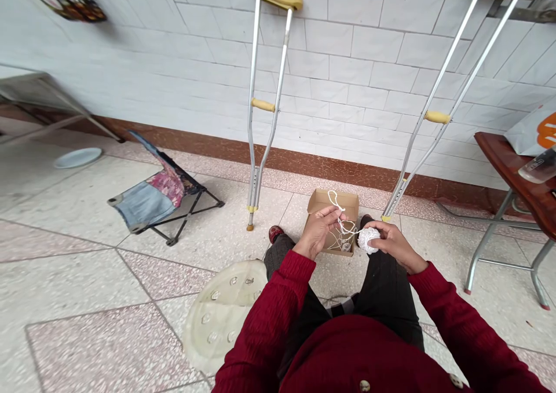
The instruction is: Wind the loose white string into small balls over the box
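Note:
My left hand [321,229] pinches a white cord [333,198], whose loop sticks up above the fingertips. From there the cord runs across to a white ball of cord [369,240], which my right hand [393,243] grips between thumb and fingers. Both hands are held above an open cardboard box [313,199] standing on the floor between my feet. Inside the box lie loose strands of cord and a small clear item too small to make out.
Two crutches [263,105] [436,117] lean on the tiled wall. A low folding chair [150,204] stands left, near a pale plate-like disc [78,157]. A round cream mat [204,323] lies by my left leg. A brown table [504,155] on the right bears a bag and a clear cup.

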Available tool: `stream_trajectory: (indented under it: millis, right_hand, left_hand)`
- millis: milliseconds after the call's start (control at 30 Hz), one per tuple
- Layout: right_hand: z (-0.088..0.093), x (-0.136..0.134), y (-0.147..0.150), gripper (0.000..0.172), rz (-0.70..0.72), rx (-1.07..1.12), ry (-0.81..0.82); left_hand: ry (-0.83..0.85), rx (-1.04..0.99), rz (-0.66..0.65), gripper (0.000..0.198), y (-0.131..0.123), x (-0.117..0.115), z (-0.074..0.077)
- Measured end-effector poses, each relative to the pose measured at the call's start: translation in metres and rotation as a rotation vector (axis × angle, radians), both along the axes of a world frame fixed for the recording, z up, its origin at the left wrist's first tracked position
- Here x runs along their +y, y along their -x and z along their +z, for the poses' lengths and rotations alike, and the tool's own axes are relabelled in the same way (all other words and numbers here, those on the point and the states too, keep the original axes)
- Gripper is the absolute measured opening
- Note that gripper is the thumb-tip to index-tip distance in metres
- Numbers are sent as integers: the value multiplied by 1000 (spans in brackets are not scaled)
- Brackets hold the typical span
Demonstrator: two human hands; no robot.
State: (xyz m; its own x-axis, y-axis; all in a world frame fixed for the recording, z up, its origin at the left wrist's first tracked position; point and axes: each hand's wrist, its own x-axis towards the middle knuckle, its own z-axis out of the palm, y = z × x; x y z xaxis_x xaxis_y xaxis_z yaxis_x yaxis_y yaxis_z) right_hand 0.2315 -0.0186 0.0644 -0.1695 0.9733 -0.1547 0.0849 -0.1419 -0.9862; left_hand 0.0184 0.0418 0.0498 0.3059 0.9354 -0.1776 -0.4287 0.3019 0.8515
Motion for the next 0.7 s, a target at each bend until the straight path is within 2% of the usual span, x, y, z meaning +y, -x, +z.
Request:
stream_trajectory:
  millis: [233,467,700]
  right_hand:
    - [-15,9,-9,34,-221,104,107]
    - [-32,14,-13,36,-231,237,181]
    - [-26,18,-9,26,-236,319,161]
  left_hand:
    - [-87,-170,-89,18,0,-11,26]
    - [-127,-136,-97,21,-7,-21,38]
    - [-198,-29,-122,23,-5,-21,53]
